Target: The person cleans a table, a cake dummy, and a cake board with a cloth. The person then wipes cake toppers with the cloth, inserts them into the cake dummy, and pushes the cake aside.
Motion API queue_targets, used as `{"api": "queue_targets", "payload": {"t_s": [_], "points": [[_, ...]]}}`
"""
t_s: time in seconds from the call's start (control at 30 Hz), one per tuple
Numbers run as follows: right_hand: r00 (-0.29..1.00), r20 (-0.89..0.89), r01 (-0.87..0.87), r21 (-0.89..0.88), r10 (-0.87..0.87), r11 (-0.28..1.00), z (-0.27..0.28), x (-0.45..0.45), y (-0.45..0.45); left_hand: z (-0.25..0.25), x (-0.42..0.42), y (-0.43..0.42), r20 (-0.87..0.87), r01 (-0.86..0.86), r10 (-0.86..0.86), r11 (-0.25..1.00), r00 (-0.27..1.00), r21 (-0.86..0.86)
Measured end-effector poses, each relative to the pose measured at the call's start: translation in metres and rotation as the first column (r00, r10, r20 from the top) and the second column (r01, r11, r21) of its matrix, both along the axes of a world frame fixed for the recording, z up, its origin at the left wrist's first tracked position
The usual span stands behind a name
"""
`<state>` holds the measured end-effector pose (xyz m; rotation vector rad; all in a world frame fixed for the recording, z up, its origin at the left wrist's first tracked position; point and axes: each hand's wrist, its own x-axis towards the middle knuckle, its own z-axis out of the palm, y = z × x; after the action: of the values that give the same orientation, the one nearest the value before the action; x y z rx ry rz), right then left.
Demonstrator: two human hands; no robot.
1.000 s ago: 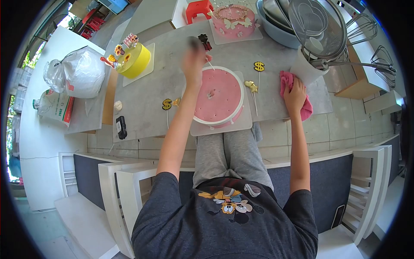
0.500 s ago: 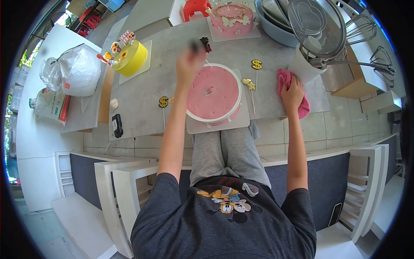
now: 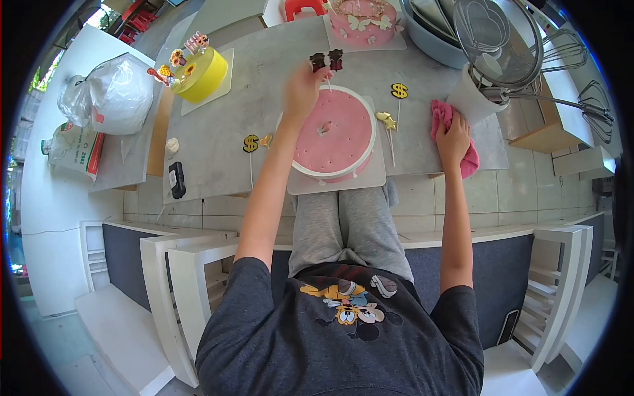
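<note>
Pink cake (image 3: 335, 135), dark topper (image 3: 335, 60) just beyond its far rim.
Left hand (image 3: 305, 87) at cake's far-left edge, fingers pinching topper's stick (image 3: 329, 84); right hand (image 3: 453, 140) right of cake, over pink cloth (image 3: 469, 163), grip unclear. Probably topper positioning; calls for steady stick.

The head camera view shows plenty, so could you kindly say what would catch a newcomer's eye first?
Probably the white-rimmed pink cake, front and centre on the table. At its far edge, the left hand holds a stick below two dark shapes, while the bright yellow cake stands at the table's left.
</note>
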<state>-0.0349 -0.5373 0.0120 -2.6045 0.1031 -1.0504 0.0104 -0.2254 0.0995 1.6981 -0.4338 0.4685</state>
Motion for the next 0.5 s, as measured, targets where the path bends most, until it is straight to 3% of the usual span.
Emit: {"api": "queue_targets", "payload": {"t_s": [0.07, 0.13, 0.27, 0.37, 0.43, 0.5], "points": [[1.0, 0.0, 0.005, -0.005, -0.005, 1.0, 0.0, 0.0, 0.0, -0.002, 0.001, -0.002, -0.039, 0.007, -0.005, 0.998, 0.999, 0.062], [1.0, 0.0, 0.008, -0.008, -0.008, 1.0, 0.0, 0.0, 0.001, -0.003, 0.002, -0.002, -0.187, 0.037, -0.04, 0.999, 0.982, -0.018], [1.0, 0.013, -0.003, -0.011, 0.004, 1.0, 0.001, 0.0, 0.001, -0.003, 0.002, 0.005, -0.162, 0.081, -0.101, 0.989, 0.982, -0.127], [1.0, 0.012, 0.002, -0.017, -0.002, 1.0, 0.0, 0.0, 0.002, 0.0, -0.004, 0.01, -0.238, 0.042, -0.054, 0.997, 0.97, -0.058], [1.0, 0.012, 0.008, -0.021, -0.008, 1.0, 0.0, 0.001, 0.001, 0.002, -0.007, 0.011, -0.355, 0.001, 0.114, 0.952, 0.928, 0.306], [1.0, 0.011, -0.002, -0.023, 0.002, 1.0, -0.001, 0.001, 0.0, -0.006, -0.002, 0.015, -0.267, -0.003, 0.09, 0.951, 0.96, 0.31]]}}
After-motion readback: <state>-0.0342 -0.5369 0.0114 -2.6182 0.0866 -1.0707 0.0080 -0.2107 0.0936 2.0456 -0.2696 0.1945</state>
